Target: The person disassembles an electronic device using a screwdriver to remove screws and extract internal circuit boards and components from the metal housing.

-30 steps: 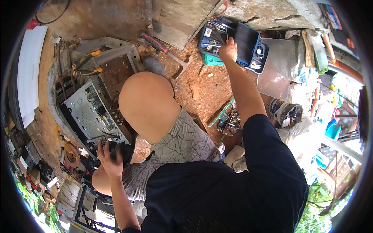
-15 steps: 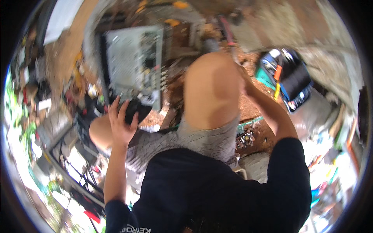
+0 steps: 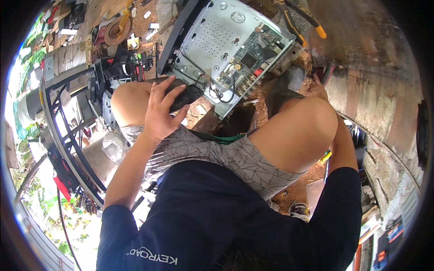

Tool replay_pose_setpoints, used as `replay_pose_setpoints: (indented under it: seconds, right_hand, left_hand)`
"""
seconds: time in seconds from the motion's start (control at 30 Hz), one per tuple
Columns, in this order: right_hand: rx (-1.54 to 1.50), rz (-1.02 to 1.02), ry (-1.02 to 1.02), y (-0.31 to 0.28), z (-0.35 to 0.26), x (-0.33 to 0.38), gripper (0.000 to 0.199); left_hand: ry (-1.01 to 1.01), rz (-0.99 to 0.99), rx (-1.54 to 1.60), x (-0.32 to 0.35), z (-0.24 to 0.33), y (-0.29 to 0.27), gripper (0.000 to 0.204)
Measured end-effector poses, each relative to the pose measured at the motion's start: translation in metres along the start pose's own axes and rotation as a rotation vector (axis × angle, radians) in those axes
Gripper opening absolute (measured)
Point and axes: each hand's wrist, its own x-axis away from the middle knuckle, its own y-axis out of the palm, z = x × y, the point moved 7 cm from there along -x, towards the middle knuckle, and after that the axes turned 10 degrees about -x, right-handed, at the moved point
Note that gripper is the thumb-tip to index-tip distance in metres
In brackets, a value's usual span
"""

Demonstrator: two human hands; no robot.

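Note:
My left hand [image 3: 159, 113] is at my left knee, fingers and thumb curved round a black flat-sided piece [image 3: 190, 98] whose kind I cannot make out. Just beyond it lies an opened metal electronics chassis [image 3: 212, 43] with a black front panel. A green circuit board [image 3: 257, 49] and loose black cables [image 3: 233, 88] are inside it. Past my right knee, my right hand [image 3: 318, 90] is at a red-handled tool [image 3: 329, 72], its fingers closed near the handle. The knee and the small size hide part of that grip.
Pliers with yellow-and-black handles [image 3: 296, 22] lie beyond the chassis. A black metal frame [image 3: 68, 128] stands at my left, beside scattered scrap [image 3: 120, 31]. Wooden planks [image 3: 373, 99] run along the right. A shoe [image 3: 298, 210] shows below my right thigh.
The view has swung, so the chassis appears higher and further right. My right knee is lower and further right, and my right hand now shows beyond it. My left hand stays at the black piece.

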Motion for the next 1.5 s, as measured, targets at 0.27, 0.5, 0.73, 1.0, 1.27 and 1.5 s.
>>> replay_pose_setpoints:
  seconds: [0.27,0.5,0.73,1.0,1.27,1.5]
  right_hand:
    - [-0.702,0.292,0.256,0.011,-0.042,0.165,0.045]
    - [-1.511,0.686,0.752,-0.049,-0.117,0.459,0.052]
    - [-1.673,1.62,0.413,-0.241,-0.195,0.55,0.057]
    - [-1.711,1.222,0.26,-0.307,-0.255,0.344,0.053]
    - [-1.298,1.178,0.353,-0.338,-0.254,0.318,0.058]
    - [-1.227,1.209,0.325,-0.347,-0.265,0.303,0.06]
  left_hand:
    - [-0.113,0.241,0.043,0.006,-0.031,-0.004,0.068]
    - [-0.064,0.383,0.146,-0.014,-0.054,-0.018,0.084]
    - [-0.138,0.413,0.082,-0.083,-0.095,0.014,0.091]
    - [-0.177,0.183,0.074,-0.085,-0.068,0.02,0.117]
    - [-0.243,0.09,0.015,-0.084,-0.068,0.024,0.127]
    - [-0.26,0.092,0.013,-0.081,-0.07,0.021,0.127]
